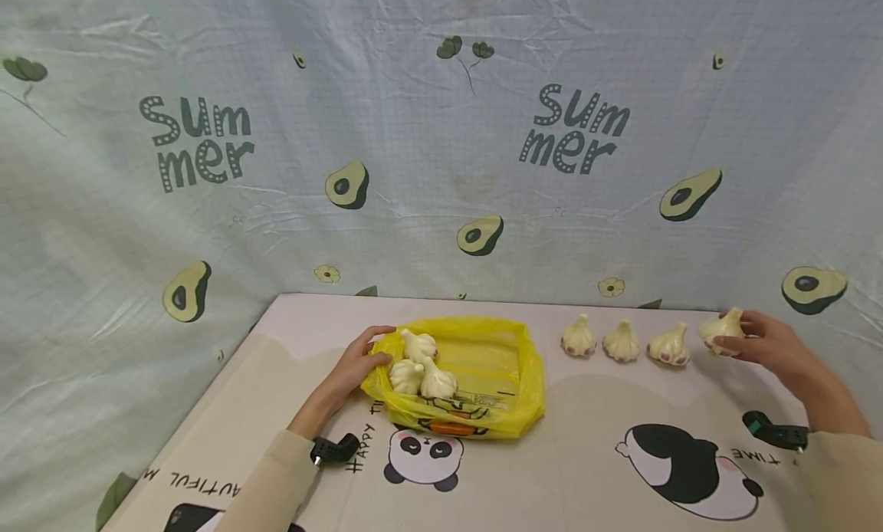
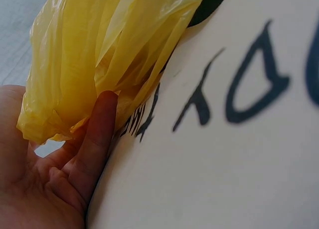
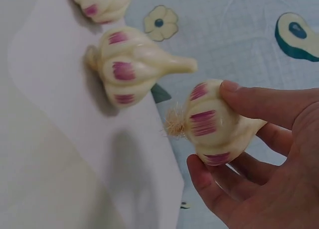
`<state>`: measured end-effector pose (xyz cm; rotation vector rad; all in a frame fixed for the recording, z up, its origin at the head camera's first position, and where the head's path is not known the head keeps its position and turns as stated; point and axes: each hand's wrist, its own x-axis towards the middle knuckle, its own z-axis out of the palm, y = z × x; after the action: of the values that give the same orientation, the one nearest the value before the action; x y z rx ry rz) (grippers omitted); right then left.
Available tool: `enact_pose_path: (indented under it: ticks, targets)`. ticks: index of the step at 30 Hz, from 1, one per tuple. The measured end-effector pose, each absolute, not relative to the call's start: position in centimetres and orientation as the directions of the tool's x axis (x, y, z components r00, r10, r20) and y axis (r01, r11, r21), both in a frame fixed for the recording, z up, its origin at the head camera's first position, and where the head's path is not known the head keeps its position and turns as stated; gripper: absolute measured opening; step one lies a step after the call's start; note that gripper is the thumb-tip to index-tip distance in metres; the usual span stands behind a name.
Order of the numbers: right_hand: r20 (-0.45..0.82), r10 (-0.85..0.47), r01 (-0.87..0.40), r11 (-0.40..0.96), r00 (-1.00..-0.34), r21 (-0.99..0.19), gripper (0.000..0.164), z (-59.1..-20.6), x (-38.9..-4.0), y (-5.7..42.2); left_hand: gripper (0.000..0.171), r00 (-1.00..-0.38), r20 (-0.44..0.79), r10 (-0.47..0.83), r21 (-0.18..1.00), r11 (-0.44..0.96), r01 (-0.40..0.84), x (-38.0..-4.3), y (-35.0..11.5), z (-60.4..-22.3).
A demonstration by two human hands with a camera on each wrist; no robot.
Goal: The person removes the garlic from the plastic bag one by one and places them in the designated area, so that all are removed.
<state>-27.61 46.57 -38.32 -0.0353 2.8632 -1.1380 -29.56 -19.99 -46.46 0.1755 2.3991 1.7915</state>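
My right hand (image 1: 773,344) pinches a garlic bulb (image 3: 212,124) between thumb and fingers at the right end of a row. In the right wrist view, its purple streaks and root tuft show, and it is raised off the table with a shadow below. Three more garlic bulbs stand in the row to its left, the nearest being a garlic bulb (image 1: 668,345). At the left side of an open yellow plastic bag (image 1: 527,386), my left hand (image 1: 355,363) holds the bag's edge. Inside the bag, three garlic bulbs (image 1: 438,380) are heaped on its left side.
The table (image 1: 572,455) wears a cover printed with pandas and lettering. Behind it hangs a pale curtain (image 1: 414,133) with avocados and the word summer, meeting the table's back edge just beyond the row of garlic.
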Motion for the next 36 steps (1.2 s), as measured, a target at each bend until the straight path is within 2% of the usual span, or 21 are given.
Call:
enact_pose_path:
  ticks: [5, 14, 36]
  targets:
    - [-0.111, -0.030, 0.049, 0.761, -0.993, -0.647, 0.083, -39.2, -28.1, 46.7, 0.054, -0.983, -0.045, 0.178, 0.960, 0.280, 0.007, -29.5, -20.0, -46.4]
    - [-0.158, 0.017, 0.115, 0.761, -0.987, -0.638, 0.082, -40.8, -28.5, 46.8, 0.053, -0.984, -0.070, 0.165, 0.958, 0.285, -0.020, -29.7, -19.9, -46.6]
    - [-0.165, 0.060, 0.159, 0.705, -0.984, -0.691, 0.088, -42.3, -28.1, 46.8, 0.053, -0.986, -0.075, 0.149, 0.958, 0.286, -0.030, -29.7, -19.9, -46.6]
